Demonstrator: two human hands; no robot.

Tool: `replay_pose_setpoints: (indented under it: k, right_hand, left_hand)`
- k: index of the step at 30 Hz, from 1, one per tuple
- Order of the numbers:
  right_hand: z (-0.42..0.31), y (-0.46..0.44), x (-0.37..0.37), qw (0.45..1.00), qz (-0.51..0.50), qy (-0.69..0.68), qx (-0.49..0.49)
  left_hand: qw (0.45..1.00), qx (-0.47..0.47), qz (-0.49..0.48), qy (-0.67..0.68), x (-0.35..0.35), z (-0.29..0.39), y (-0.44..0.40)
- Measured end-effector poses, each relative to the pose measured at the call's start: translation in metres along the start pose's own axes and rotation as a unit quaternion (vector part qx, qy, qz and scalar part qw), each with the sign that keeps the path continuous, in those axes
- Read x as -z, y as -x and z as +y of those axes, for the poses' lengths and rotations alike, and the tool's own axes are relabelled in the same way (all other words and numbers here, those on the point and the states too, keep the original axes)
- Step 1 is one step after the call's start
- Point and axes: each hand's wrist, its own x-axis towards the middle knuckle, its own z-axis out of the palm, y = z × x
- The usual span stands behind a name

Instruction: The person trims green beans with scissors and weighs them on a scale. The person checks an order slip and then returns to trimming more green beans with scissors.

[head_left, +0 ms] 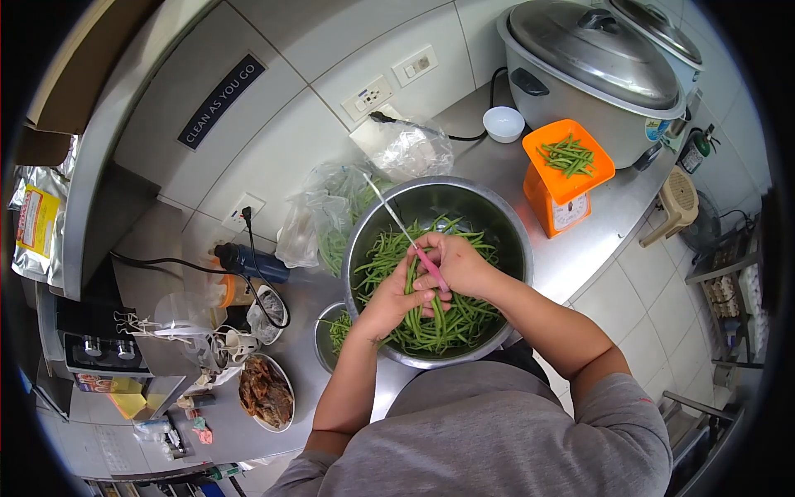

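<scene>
A large steel bowl [517, 228] full of long green beans [431, 331] stands in front of me. Over it, my right hand [457, 263] is closed around the pink handle of a knife [430, 269], whose narrow blade points up and to the left. Close beside it, my left hand [389, 300] has its fingers curled round a few green beans, partly covered by the knife and the other hand. A smaller steel bowl [319, 344] with short bean pieces sits at the large bowl's lower left, partly behind my left forearm.
An orange kitchen scale [542, 199] carries cut beans in its tray. Behind it are a large lidded rice cooker [571, 74] and a small white bowl [503, 124]. Plastic bags [319, 215] lie behind the large bowl. At left are a dark bottle [252, 261] and a dish of browned food [265, 393].
</scene>
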Motion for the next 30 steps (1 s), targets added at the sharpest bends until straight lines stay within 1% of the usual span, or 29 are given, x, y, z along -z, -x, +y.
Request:
replay_pose_setpoints:
  k: [2,5,7,9,11,12,13,14,15,17,18,20,22,23,24,25,27,29,30]
  right_hand:
    - [-0.001,-0.001,0.0,0.997,0.013,-0.073,-0.021]
    - [-0.008,0.002,-0.002,0.995,0.028,-0.095,-0.026]
    - [-0.006,0.001,-0.004,0.995,0.041,-0.09,-0.009]
    - [-0.005,0.0,-0.005,0.995,0.055,-0.086,0.009]
    - [-0.003,-0.001,-0.006,0.996,0.032,-0.082,0.02]
    - [-0.001,-0.003,-0.005,0.996,0.032,-0.082,0.02]
    - [0.003,-0.006,-0.003,0.998,0.02,-0.048,0.029]
    - [0.004,-0.008,-0.001,0.999,0.008,-0.013,0.038]
    - [0.002,-0.008,-0.002,0.999,0.008,-0.013,0.039]
    - [-0.002,-0.006,-0.004,0.991,0.075,-0.113,0.022]
    - [-0.001,-0.006,-0.005,0.991,0.074,-0.112,0.022]
    - [0.002,-0.008,-0.007,0.983,0.104,-0.151,0.032]
    - [-0.005,-0.004,-0.01,0.984,0.114,-0.132,0.029]
    - [-0.01,-0.004,-0.011,0.985,0.126,-0.112,0.028]
    - [-0.011,-0.005,-0.012,0.987,0.118,-0.103,0.028]
    - [-0.01,-0.007,-0.013,0.982,0.149,-0.1,0.052]
    - [-0.007,-0.011,-0.015,0.971,0.201,-0.083,0.096]
    - [-0.018,-0.008,-0.017,0.976,0.192,-0.057,0.082]
    - [-0.025,-0.007,-0.018,0.977,0.195,-0.046,0.07]
  left_hand:
    - [1.0,-0.009,0.001,-0.014,0.0,-0.001,0.0]
    - [0.999,-0.036,0.016,0.014,-0.005,0.006,0.002]
    - [0.999,-0.029,0.007,0.044,-0.004,0.008,0.003]
    - [0.998,-0.035,-0.004,0.046,-0.002,0.007,0.002]
    - [0.998,-0.039,-0.015,0.05,0.002,0.004,0.001]
    - [0.998,-0.023,-0.035,0.041,0.004,0.003,0.0]
    - [0.998,-0.006,-0.056,0.031,0.005,0.002,0.0]
    - [0.998,-0.006,-0.057,0.031,0.004,0.002,0.0]
    - [0.997,-0.009,-0.047,0.054,0.001,0.002,0.001]
    - [0.996,-0.013,-0.037,0.078,-0.002,0.005,0.003]
    - [0.996,-0.012,-0.04,0.083,-0.003,0.007,0.003]
    - [0.995,-0.013,-0.041,0.089,-0.004,0.007,0.001]
    - [0.991,-0.001,-0.039,0.128,-0.005,0.003,-0.001]
    - [0.991,-0.007,-0.036,0.131,-0.007,0.003,-0.003]
    - [0.989,-0.021,-0.005,0.147,-0.01,0.001,-0.004]
    - [0.985,-0.036,0.026,0.166,-0.013,0.0,-0.005]
    - [0.985,-0.046,0.039,0.162,-0.013,0.001,-0.009]
    - [0.987,-0.048,0.072,0.138,-0.009,0.002,-0.012]
    - [0.984,-0.061,0.078,0.151,-0.006,0.005,-0.01]
